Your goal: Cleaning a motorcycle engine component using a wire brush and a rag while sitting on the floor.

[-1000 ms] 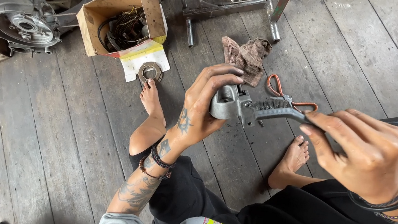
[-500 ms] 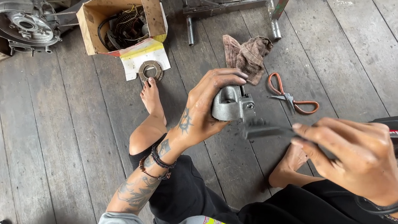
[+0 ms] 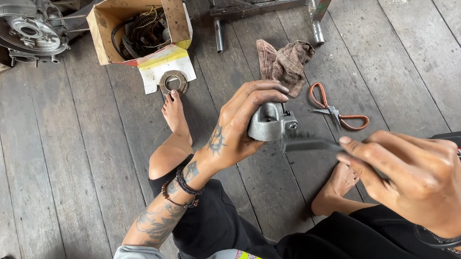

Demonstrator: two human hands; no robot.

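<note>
The left hand [image 3: 238,126] is clamped around a small grey cast-metal part [image 3: 269,122] held above the grey wooden plank floor [image 3: 80,164], near frame centre. At its 3 o'clock the right hand [image 3: 412,175] has its fingers closed on a dark flat tool [image 3: 311,144] whose tip meets the part. Orange-handled scissors [image 3: 335,110] lie at the part's 2 o'clock, a brown rag [image 3: 283,60] at 12, and an open cardboard box [image 3: 138,21] at 10.

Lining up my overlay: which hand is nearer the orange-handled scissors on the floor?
Left. The left hand, gripping a grey metal part, is beside the scissors in the picture. The right hand, holding a dark flat tool, sits lower and further right.
</note>
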